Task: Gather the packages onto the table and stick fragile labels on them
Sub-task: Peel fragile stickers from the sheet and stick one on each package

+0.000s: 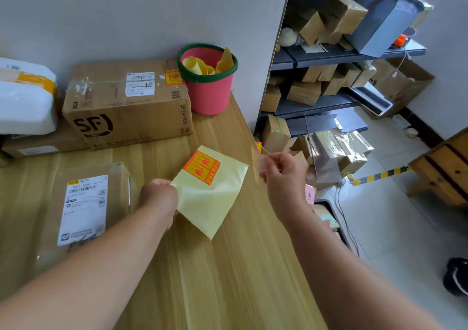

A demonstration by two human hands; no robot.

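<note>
Head view: right hand [283, 177] pinches a blurred peeled label [257, 158]; left hand [159, 198] grips the backing sheet [210, 203]; the wrapped parcel [83, 208] lies left of both, nearer the left.

The left hand [158, 198] is extending from the lower left on a bare forearm with its knuckles facing up. Its fingers are curling around the left edge of a yellow backing sheet [210, 203] and holding it at a tilt. The right hand [285, 175] is extending from the lower right on a bare, outstretched forearm, sitting just right of the sheet and apart from the left hand, with its thumb and fingertips pinching a thin, motion-blurred strip [257, 163] that is sticking up above them.
</note>
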